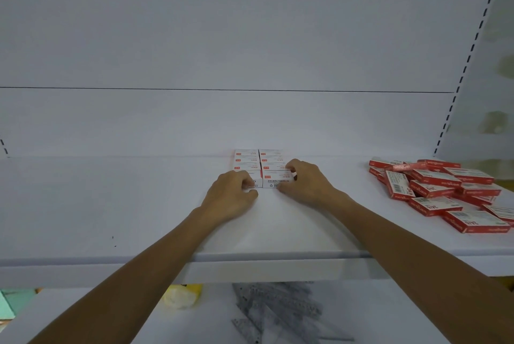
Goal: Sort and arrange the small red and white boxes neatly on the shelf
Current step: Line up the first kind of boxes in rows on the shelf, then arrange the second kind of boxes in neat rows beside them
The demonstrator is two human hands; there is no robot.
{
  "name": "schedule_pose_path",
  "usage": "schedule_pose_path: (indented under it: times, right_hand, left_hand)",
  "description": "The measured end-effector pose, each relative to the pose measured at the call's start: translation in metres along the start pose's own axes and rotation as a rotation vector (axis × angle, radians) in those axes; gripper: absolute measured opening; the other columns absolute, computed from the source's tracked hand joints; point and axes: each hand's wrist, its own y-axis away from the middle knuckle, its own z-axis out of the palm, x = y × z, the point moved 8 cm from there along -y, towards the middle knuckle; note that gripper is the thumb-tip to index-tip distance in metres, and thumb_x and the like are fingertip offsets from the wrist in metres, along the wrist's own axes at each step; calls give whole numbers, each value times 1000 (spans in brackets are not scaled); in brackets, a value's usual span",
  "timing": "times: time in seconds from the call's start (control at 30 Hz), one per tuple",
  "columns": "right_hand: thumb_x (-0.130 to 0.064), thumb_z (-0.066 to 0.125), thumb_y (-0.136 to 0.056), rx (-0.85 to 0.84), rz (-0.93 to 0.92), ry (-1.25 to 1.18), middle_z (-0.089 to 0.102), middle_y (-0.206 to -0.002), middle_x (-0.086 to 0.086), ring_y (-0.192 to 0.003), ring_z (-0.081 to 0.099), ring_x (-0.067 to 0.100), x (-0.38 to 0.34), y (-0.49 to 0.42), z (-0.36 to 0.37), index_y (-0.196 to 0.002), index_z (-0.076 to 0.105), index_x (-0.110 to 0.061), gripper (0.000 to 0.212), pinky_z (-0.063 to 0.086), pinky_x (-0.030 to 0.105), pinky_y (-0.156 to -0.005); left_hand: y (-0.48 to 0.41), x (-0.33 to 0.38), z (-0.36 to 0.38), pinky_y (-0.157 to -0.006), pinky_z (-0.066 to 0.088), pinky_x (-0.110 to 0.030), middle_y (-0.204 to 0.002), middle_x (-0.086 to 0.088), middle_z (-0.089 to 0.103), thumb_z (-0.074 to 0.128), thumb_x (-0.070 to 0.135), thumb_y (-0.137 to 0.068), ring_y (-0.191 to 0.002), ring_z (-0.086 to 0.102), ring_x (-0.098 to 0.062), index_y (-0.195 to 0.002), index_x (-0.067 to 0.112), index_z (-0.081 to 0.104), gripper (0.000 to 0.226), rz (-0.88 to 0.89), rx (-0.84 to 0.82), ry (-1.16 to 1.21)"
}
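Mid-shelf [111, 199]: box rows [260, 165] betw. both hands' fingers [288, 170].

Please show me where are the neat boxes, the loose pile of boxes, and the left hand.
neat boxes [274, 161], head view, top of the right column
loose pile [434, 203], head view, top face of a front box
left hand [232, 196], head view, back of the hand

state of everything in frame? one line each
arranged boxes: two neat columns against the back panel
loose boxes: jumbled pile at right, unsorted
left hand: fingers on front box of left column
right hand: fingers on front box of right column
shelf: holds both groups
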Motion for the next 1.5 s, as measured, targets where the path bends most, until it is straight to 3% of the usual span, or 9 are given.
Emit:
schedule_pose_path:
  times: [0.1,0.4,0.63,0.77,1.0,1.17,1.33,1.5]
  right_hand:
    - [-33,65,-81,17,-6,-12,50,-129,5,-113,52,22,6,3,-8,-131,43,-12,59,45,33,-93]
    - [-17,56,-86,97,-25,28,54,-128,9,-114,52,24,60,6,-87,-129,48,-12,44,43,33,-95]
    - [-15,54,-87,112,-61,38,54,-128,9,-105,56,21,131,3,-165,-130,47,-13,44,45,30,-89]
    - [-16,55,-87,96,-76,59,56,-126,9,-109,55,22,173,-7,-192,-129,49,-13,42,44,28,-89]
    - [-19,58,-89,-12,-112,108,58,-124,9,-108,56,20,214,-29,-192,-129,52,-13,41,41,24,-88]
    - [-28,64,-86,-115,-99,94,62,-118,8,-101,59,19,228,-47,-175,-119,60,-13,37,43,24,-85]
    - [-42,63,-84,-282,-90,111,67,-108,1,-90,60,13,229,-58,-153,-107,68,-12,38,46,20,-70]
    - [-34,63,-85,-310,-92,116,64,-108,1,-91,58,12,228,-67,-148,-107,65,-12,31,45,19,-70]
  left_hand:
    - [-1,11,8,-90,48,-32,-112,0,61,58,21,-85,-100,57,-16,-105,14,63,21,34,-21,16]
    - [-23,101,50,-83,43,-23,-106,1,62,60,23,-85,-91,54,-10,-104,16,64,20,147,-31,61]
    - [-54,186,107,-79,39,-20,-108,1,63,60,24,-85,-90,53,-9,-103,17,63,19,155,-25,106]
    - [-66,220,135,-78,40,-20,-112,-1,62,60,24,-87,-91,52,-8,-105,15,62,20,178,-25,94]
    - [-88,225,154,-76,39,-22,-118,-4,61,46,20,-95,-91,50,-9,-108,13,62,22,125,-8,70]
    - [-110,215,162,-81,40,-22,-120,-6,59,49,19,-94,-96,54,-12,-113,14,59,23,118,2,33]
    - [-131,212,187,-90,36,-23,-140,-2,47,50,26,-94,-120,49,-20,-134,22,45,40,145,-164,29]
    - [-139,211,196,-90,41,-23,-128,-4,58,53,25,-93,-111,56,-17,-125,17,55,33,171,-224,44]
